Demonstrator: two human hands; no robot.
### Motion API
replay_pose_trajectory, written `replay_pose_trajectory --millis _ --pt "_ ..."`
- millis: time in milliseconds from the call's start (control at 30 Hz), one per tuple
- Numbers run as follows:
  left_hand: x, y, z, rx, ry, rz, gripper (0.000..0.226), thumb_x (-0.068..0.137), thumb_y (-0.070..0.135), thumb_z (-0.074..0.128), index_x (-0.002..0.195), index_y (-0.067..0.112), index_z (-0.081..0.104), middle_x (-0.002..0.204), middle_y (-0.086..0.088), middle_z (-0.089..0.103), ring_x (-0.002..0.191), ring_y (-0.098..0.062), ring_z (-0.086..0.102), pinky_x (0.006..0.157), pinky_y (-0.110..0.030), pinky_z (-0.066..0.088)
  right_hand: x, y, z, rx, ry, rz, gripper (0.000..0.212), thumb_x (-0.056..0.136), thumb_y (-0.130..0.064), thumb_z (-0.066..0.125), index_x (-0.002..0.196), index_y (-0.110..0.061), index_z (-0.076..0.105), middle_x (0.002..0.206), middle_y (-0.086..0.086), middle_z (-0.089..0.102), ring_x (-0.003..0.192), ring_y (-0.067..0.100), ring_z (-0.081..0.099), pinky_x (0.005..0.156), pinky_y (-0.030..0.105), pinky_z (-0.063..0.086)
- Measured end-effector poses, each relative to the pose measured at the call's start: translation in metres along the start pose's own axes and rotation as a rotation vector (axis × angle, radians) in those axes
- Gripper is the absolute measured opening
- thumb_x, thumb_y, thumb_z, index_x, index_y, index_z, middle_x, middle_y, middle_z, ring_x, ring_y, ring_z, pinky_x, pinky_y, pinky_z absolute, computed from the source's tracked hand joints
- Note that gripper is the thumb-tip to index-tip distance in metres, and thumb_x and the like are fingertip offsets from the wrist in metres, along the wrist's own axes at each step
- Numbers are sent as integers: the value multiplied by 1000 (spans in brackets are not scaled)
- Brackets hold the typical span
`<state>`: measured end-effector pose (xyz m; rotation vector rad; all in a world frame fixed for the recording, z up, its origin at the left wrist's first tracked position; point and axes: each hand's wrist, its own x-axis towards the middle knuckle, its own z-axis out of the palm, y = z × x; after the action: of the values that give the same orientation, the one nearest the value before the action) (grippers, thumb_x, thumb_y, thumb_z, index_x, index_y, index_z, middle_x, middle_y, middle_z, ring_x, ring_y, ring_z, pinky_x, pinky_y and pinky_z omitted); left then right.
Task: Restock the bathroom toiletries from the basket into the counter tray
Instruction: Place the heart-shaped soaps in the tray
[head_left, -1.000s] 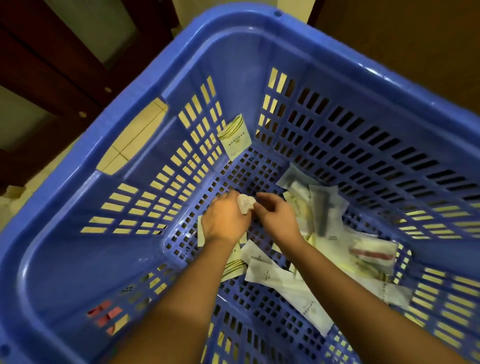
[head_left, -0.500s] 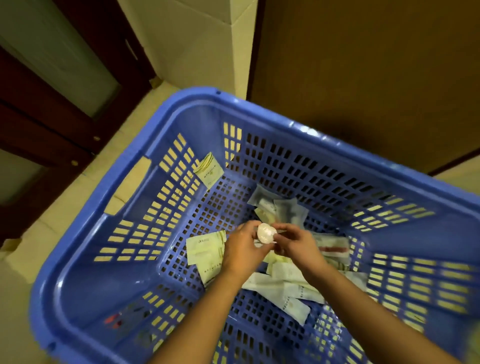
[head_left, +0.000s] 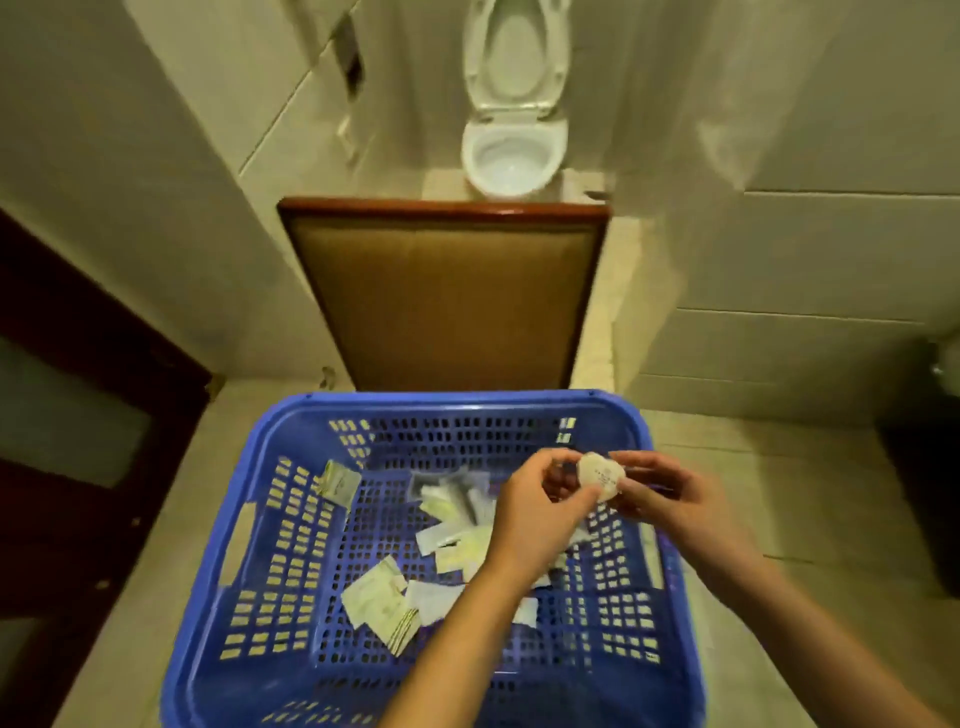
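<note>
A blue plastic basket (head_left: 218, 525) stands on the tiled floor in front of me. Several white and pale green toiletry sachets (head_left: 457, 525) lie scattered on its bottom, and one sachet (head_left: 338, 482) leans against the left wall. Above the basket's right side, my left hand (head_left: 540, 514) and my right hand (head_left: 670, 504) together pinch a small round white wrapped soap (head_left: 601, 476) by its edges. No counter tray is in view.
A wood-framed brown door (head_left: 452, 296) stands open just beyond the basket, with a white toilet (head_left: 511, 150) behind it. A dark wooden door (head_left: 78, 441) is on the left, tiled walls on both sides, and a dark object (head_left: 930, 493) at the right edge.
Both hands have lifted the round soap up from the basket's bottom toward its right side. My view has risen and pulled back, and the door and toilet now show.
</note>
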<state>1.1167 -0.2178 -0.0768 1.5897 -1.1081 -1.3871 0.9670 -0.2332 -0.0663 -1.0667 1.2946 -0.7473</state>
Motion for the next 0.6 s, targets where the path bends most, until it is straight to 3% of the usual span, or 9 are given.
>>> replay_pose_trajectory --millis 67,167,300,433,600 --pt "-18 24 33 -18 -57 -12 17 83 11 69 87 27 63 86 0 69 78 -7 64 76 -30 55 -35 -9 -34 36 83 4 24 85 7 56 99 -10 64 85 12 67 67 14 64 59 16 53" --pt "-38 49 86 -42 -184 -32 12 85 7 65 92 16 65 78 2 66 63 6 60 62 -12 48 -80 -12 -83 68 228 -1 21 85 4 58 99 -10 63 88 15 67 70 17 65 61 17 54" --pt "-64 78 170 -7 -341 -38 17 82 0 66 85 17 62 72 3 63 51 10 57 52 -6 42 -141 -4 -154 104 439 -32 18 86 -2 60 101 -10 66 89 9 70 76 19 67 64 19 55" --pt "-90 97 261 17 -445 -35 14 82 4 66 94 10 65 71 2 63 53 5 55 52 -7 41 -196 9 -228 67 589 -93 20 83 -7 65 99 -19 67 89 -3 72 79 7 67 65 14 53" --pt "-138 109 407 -7 -584 -78 9 82 3 62 89 8 65 67 2 60 58 -4 52 57 -15 42 -272 46 -344 -169 709 -109 45 75 -13 75 113 -28 58 103 -15 65 91 1 63 80 16 51"
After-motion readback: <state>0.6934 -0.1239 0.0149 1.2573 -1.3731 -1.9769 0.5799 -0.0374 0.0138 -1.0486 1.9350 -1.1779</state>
